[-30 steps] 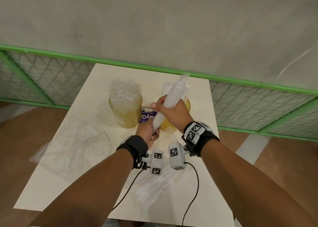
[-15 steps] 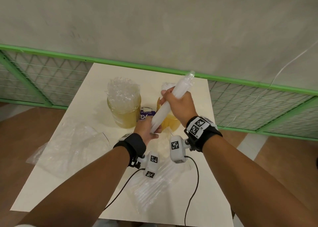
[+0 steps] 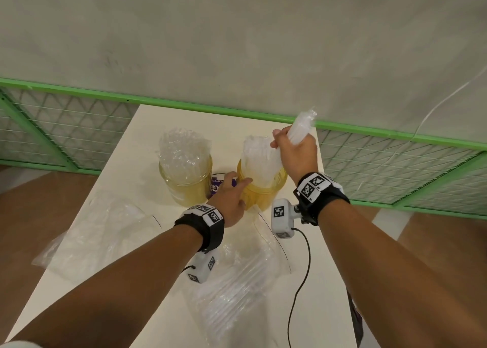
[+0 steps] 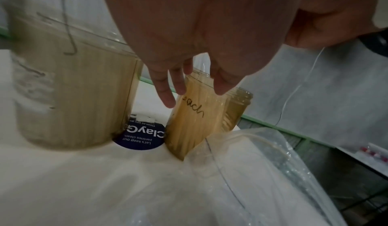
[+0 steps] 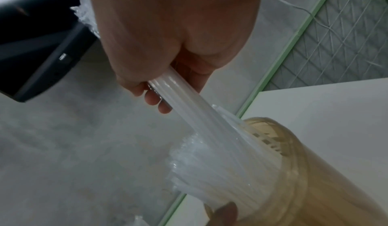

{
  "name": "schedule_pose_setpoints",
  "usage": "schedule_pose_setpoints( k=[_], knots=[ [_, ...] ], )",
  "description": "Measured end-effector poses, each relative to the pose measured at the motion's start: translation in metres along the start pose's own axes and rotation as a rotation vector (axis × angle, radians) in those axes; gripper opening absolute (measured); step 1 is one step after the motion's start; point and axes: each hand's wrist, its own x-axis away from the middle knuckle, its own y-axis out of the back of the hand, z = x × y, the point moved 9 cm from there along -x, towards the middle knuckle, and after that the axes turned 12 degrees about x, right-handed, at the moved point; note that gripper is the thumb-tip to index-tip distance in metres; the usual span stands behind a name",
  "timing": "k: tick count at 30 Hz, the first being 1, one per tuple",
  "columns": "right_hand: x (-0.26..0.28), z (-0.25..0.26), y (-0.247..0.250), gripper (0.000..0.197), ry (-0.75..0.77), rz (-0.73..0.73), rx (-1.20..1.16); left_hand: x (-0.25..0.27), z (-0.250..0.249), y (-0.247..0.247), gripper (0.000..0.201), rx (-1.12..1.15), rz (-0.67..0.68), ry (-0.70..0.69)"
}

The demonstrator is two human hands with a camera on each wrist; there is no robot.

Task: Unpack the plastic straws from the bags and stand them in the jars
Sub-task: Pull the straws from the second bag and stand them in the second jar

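Note:
Two amber jars stand on the white table (image 3: 147, 136). The left jar (image 3: 189, 187) (image 4: 79, 88) is packed with clear straws. My right hand (image 3: 295, 152) (image 5: 168, 47) grips a bundle of clear straws (image 3: 303, 126) (image 5: 189, 106) at a slant, its lower end inside the right jar (image 3: 266, 197) (image 5: 315, 179), which holds more straws. My left hand (image 3: 232, 197) (image 4: 199, 30) holds that jar (image 4: 195, 121) from its left side, thumb in front and fingers behind. The jar leans to the right in the left wrist view.
A round purple label (image 3: 214, 187) (image 4: 142, 135) lies between the jars. An empty clear bag (image 3: 87, 237) sprawls over the table's left edge. A bag with straws (image 3: 237, 281) lies near the front. A green mesh rail (image 3: 210, 107) backs the table.
My right hand has carried the bundle up and to the right, and its lower end now sits in the right jar. My left hand let go of the bundle and took hold of that jar.

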Motion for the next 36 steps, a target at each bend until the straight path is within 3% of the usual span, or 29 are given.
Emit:
schedule_pose_setpoints(
  k=[3,6,12,16,19,21,23,26,28,33,36],
  knots=[
    [0.001,-0.023,-0.021,0.027,-0.028,0.093,0.138,-0.002,-0.003,0.003,0.06,-0.034,-0.014,-0.029],
    [0.007,-0.044,-0.04,0.053,0.036,0.156,0.478,-0.002,-0.004,0.005,0.063,-0.015,-0.02,-0.027],
    [0.004,-0.06,-0.033,0.085,0.149,-0.018,0.863,-0.002,-0.003,0.002,0.066,-0.015,-0.048,-0.018],
    [-0.001,-0.064,-0.031,0.121,0.167,-0.001,0.863,-0.005,-0.002,0.004,0.066,-0.013,-0.042,-0.013],
    [-0.004,-0.051,-0.027,0.133,0.22,-0.018,0.763,-0.007,-0.003,0.003,0.066,-0.011,-0.038,0.0],
    [-0.005,-0.041,-0.024,0.129,0.263,-0.035,0.629,-0.006,-0.004,0.002,0.065,-0.005,-0.039,0.011],
    [-0.006,-0.029,-0.029,0.106,0.358,-0.007,0.557,-0.006,-0.006,0.003,0.064,-0.002,-0.039,0.006],
    [0.0,-0.028,-0.062,0.065,0.534,0.233,0.771,-0.005,-0.004,0.002,0.067,0.012,-0.023,0.011],
    [0.005,-0.039,-0.076,0.06,0.562,0.374,0.94,-0.004,-0.003,0.001,0.071,0.021,0.0,0.004],
    [0.014,-0.003,-0.051,0.061,0.675,0.1,0.834,0.003,0.01,0.002,0.086,0.05,0.03,-0.008],
    [0.027,0.011,-0.038,0.042,0.717,0.021,0.723,0.011,0.023,0.004,0.072,0.118,-0.045,0.014]
  ],
)
